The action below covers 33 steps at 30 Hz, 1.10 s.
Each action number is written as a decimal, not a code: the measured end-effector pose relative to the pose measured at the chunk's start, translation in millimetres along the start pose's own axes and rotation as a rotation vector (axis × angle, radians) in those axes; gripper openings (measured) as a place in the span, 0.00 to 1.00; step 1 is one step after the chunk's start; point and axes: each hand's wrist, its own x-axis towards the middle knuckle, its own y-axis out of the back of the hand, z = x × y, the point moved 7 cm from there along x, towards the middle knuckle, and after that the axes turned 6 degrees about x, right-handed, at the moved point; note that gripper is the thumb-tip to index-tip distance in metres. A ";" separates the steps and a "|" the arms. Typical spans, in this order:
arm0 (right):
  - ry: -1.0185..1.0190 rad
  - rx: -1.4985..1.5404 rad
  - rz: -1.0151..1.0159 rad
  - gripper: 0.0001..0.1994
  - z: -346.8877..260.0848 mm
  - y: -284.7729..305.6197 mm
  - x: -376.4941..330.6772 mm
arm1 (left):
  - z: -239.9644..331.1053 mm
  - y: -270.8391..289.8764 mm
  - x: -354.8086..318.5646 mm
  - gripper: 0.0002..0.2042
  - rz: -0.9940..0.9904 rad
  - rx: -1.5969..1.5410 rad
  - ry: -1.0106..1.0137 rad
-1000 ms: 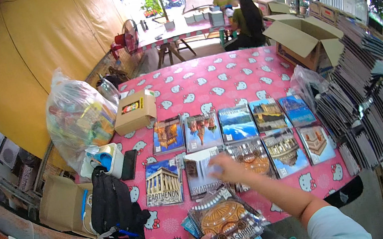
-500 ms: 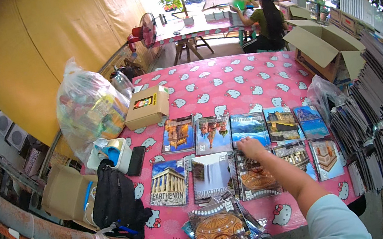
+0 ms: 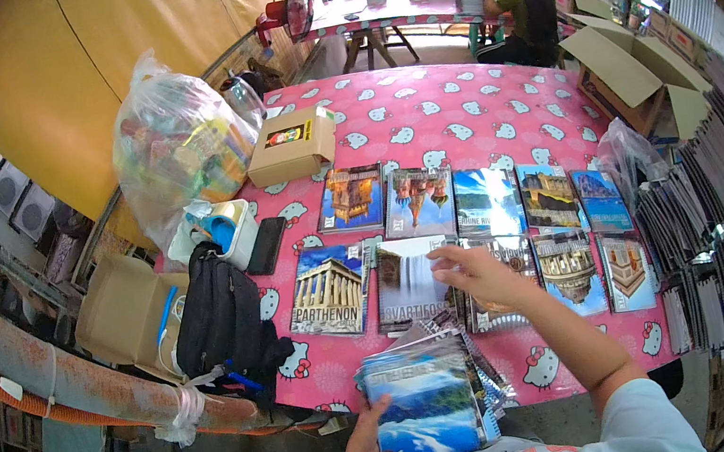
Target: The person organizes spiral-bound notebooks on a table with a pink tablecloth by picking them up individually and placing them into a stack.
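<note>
My left hand [image 3: 369, 428], with a dark watch on its wrist, holds a thick stack of spiral notebooks [image 3: 426, 407] against me at the table's front edge. A blue and white river picture covers the top one. Above the front row, my right hand [image 3: 478, 276] hovers empty with its fingers apart, between a waterfall notebook [image 3: 401, 275] and a partly covered brown-dome notebook [image 3: 498, 307]. To the left is a notebook with a columned temple [image 3: 327, 291]. Behind lies a blue river notebook [image 3: 487, 201] in a back row of several picture-cover piles.
A pink patterned cloth [image 3: 419, 106] covers the table. Tall grey notebook stacks [image 3: 715, 215] and an open carton [image 3: 643, 74] line the right. At left are a stuffed plastic bag [image 3: 180, 141], small box [image 3: 291, 145], phone [image 3: 267, 246] and black bag [image 3: 216, 313]. Two people sit farther back.
My right hand has drawn back from the back-row river notebook toward the front row. A blue river notebook now tops the held stack instead of the brown-dome one. The view has shifted.
</note>
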 end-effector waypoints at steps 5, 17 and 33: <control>0.281 -0.486 -0.222 0.20 84.8 -105.8 38.4 | 28.9 -25.9 -10.7 0.36 0.062 0.163 -0.232; 0.669 -1.106 -0.423 0.10 71.3 -163.5 68.0 | 24.5 -22.5 -11.5 0.40 0.149 0.195 -0.304; 0.669 -0.596 0.226 0.05 -16.0 -16.0 63.9 | 14.7 -13.9 -4.4 0.37 0.085 0.154 -0.262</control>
